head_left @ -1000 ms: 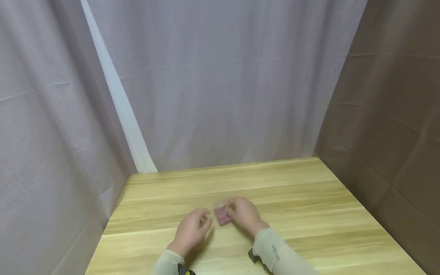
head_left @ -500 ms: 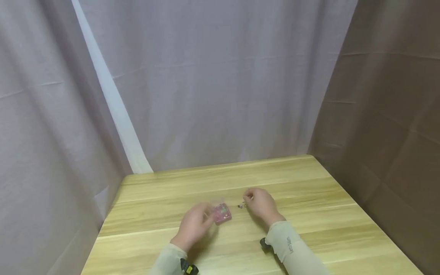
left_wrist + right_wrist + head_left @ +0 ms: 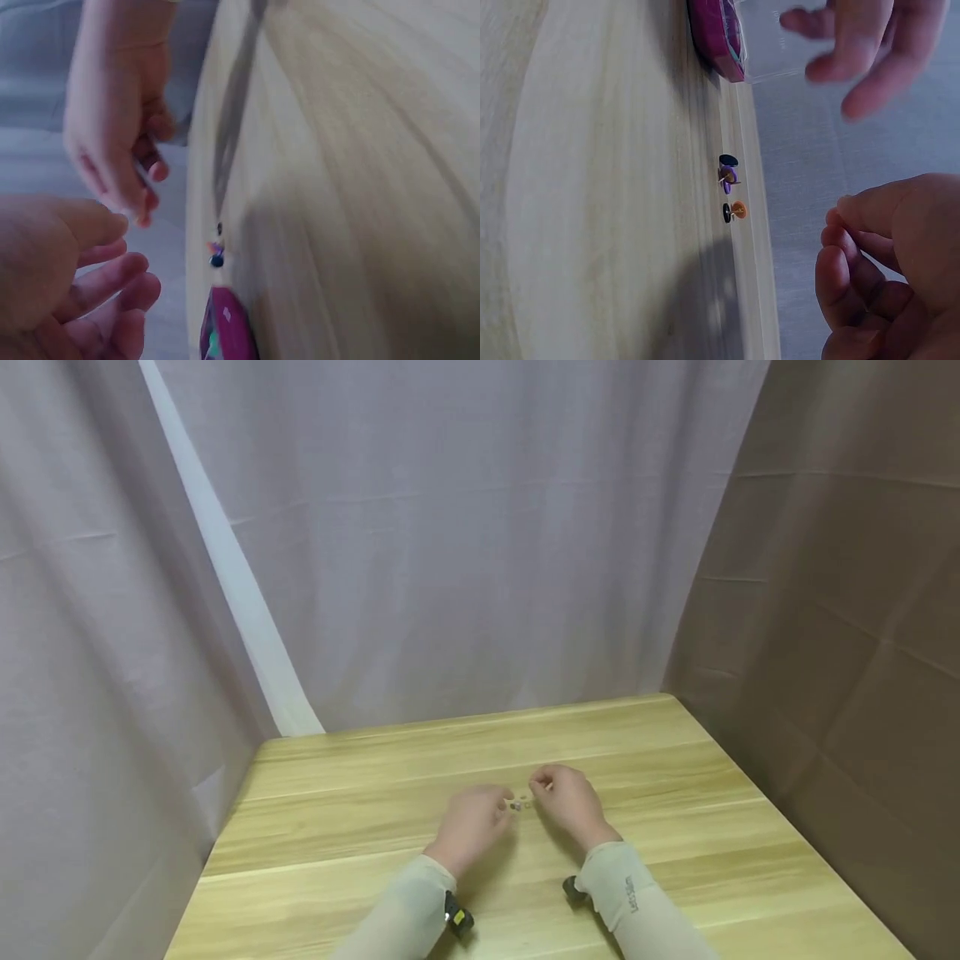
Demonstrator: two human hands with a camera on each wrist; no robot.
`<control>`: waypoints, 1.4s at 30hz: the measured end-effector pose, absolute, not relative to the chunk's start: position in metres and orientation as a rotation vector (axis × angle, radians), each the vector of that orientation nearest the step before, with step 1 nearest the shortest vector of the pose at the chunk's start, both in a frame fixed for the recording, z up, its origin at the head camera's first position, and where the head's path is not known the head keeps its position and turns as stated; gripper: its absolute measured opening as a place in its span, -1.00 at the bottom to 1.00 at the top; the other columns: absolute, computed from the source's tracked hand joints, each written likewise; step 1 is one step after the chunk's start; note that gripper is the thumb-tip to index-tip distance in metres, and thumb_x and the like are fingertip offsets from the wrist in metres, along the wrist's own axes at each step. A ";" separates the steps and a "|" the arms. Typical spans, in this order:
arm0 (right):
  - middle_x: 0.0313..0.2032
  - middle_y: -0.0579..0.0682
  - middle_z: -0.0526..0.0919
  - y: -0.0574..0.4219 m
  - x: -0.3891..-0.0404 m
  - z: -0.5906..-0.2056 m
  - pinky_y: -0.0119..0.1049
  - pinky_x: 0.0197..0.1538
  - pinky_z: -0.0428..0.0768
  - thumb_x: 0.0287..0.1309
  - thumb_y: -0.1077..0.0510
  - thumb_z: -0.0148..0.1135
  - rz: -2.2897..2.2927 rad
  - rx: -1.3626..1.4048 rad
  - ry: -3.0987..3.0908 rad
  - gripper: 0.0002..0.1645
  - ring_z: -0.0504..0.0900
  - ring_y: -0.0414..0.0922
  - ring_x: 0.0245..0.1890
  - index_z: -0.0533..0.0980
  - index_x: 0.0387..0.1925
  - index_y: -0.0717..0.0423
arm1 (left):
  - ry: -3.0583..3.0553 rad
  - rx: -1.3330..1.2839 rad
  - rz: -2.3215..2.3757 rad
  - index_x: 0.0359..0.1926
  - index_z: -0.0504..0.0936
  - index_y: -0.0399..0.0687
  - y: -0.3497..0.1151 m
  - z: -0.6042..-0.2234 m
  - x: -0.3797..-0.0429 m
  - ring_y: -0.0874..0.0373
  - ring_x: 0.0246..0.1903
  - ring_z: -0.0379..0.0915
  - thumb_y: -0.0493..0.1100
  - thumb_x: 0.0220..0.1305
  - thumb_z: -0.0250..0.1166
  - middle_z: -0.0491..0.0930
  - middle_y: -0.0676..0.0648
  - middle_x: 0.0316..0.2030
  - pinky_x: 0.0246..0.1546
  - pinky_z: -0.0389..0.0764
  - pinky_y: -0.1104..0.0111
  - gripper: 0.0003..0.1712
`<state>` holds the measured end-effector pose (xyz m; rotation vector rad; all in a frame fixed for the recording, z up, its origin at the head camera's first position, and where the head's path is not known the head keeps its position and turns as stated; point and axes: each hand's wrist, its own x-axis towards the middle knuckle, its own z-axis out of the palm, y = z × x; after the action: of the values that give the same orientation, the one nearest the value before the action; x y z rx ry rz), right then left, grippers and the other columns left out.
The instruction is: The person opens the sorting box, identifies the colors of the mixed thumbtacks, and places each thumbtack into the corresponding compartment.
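Several thumbtacks lie loose on the wooden table, among them a purple thumbtack (image 3: pixel 728 177) and an orange thumbtack (image 3: pixel 739 208), with dark ones beside them. My left hand (image 3: pixel 471 822) hovers just left of the tacks, fingers loosely bent and thumb apart, nothing in its grasp. A magenta box (image 3: pixel 237 330) with a raised clear lid (image 3: pixel 769 45) stands near it; in the head view that hand hides the box. On the other side of the tacks is my right hand (image 3: pixel 570 803). Its thumb and index fingertips come together with nothing visible between them, the other fingers loosely curled.
The wood-grain table (image 3: pixel 360 777) has its far edge in front of a grey curtain (image 3: pixel 480 568). A darker brown curtain (image 3: pixel 840 610) hangs along the right side. Dark wrist devices sit on both sleeves, one on the left forearm (image 3: pixel 457 920).
The right hand has moved right from the box to the far side of the tacks, which now lie on the table. The left hand has come rightward over the box toward them.
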<state>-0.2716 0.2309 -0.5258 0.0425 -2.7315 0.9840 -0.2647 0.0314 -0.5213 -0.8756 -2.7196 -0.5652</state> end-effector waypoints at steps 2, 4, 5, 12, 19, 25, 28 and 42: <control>-0.31 -0.13 0.74 0.231 -0.272 -0.527 -0.05 -0.17 0.66 0.22 0.02 0.25 0.985 0.042 -2.718 -0.89 0.58 -0.20 -0.35 0.66 -0.32 -0.12 | -2.727 -0.905 -0.511 -0.06 0.70 0.07 0.041 -0.523 -0.267 0.18 -0.21 0.59 -0.06 0.26 0.27 0.74 0.07 -0.18 -0.17 0.69 0.19 -0.75; -0.33 -0.13 0.74 0.231 -0.272 -0.528 -0.06 -0.18 0.66 0.22 0.02 0.25 0.984 0.035 -2.711 -0.90 0.58 -0.20 -0.36 0.66 -0.34 -0.13 | -2.746 -0.921 -0.475 -0.08 0.71 0.08 0.049 -0.525 -0.269 0.18 -0.23 0.58 -0.05 0.28 0.26 0.73 0.07 -0.19 -0.20 0.69 0.19 -0.77; -0.33 -0.13 0.74 0.232 -0.271 -0.528 -0.07 -0.18 0.66 0.22 0.02 0.25 0.979 0.035 -2.710 -0.90 0.58 -0.20 -0.37 0.66 -0.34 -0.13 | -2.769 -0.916 -0.463 -0.07 0.71 0.09 0.052 -0.526 -0.270 0.17 -0.22 0.58 -0.04 0.30 0.24 0.72 0.07 -0.18 -0.20 0.69 0.15 -0.76; -0.37 -0.16 0.72 0.238 -0.272 -0.530 -0.12 -0.24 0.65 0.23 0.03 0.25 1.007 0.037 -2.701 -0.89 0.57 -0.22 -0.40 0.67 -0.35 -0.13 | -2.923 -0.863 -0.399 -0.13 0.72 0.19 0.066 -0.528 -0.278 0.17 -0.29 0.57 -0.02 0.32 0.25 0.67 0.09 -0.17 -0.22 0.69 -0.15 -0.83; -0.40 -0.18 0.71 0.242 -0.271 -0.532 -0.16 -0.28 0.64 0.22 0.04 0.25 1.008 0.041 -2.686 -0.90 0.56 -0.24 -0.42 0.67 -0.35 -0.13 | -2.912 -0.926 -0.351 -0.16 0.73 0.06 0.078 -0.531 -0.288 0.27 -0.42 0.53 -0.14 0.30 0.28 0.67 0.04 -0.25 -0.32 0.71 0.38 -0.86; -0.40 -0.18 0.69 0.245 -0.270 -0.533 -0.18 -0.28 0.64 0.21 0.06 0.26 1.014 0.022 -2.675 -0.91 0.55 -0.23 -0.42 0.67 -0.35 -0.13 | -2.888 -0.958 -0.298 -0.17 0.73 0.03 0.086 -0.530 -0.291 0.26 -0.38 0.56 -0.19 0.30 0.28 0.69 0.04 -0.24 -0.28 0.70 0.43 -0.86; -0.41 -0.18 0.69 0.245 -0.269 -0.532 -0.18 -0.29 0.63 0.21 0.05 0.26 1.028 0.012 -2.673 -0.91 0.55 -0.23 -0.43 0.67 -0.36 -0.13 | -2.891 -0.954 -0.280 -0.16 0.73 0.05 0.088 -0.532 -0.292 0.24 -0.32 0.59 -0.20 0.29 0.29 0.71 0.03 -0.20 -0.21 0.71 0.40 -0.86; -0.35 -0.17 0.73 0.242 -0.265 -0.528 -0.12 -0.18 0.66 0.21 0.03 0.29 1.044 -0.012 -2.680 -0.94 0.57 -0.24 -0.40 0.66 -0.35 -0.17 | -2.920 -0.927 -0.380 -0.11 0.72 0.11 0.083 -0.534 -0.292 0.22 -0.24 0.58 -0.14 0.16 0.39 0.70 0.09 -0.16 -0.07 0.70 0.21 -0.77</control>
<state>-0.2654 0.2423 -0.5285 -0.0122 -2.6799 1.0438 -0.2919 0.0832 -0.5336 -0.9275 -2.9198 -0.3798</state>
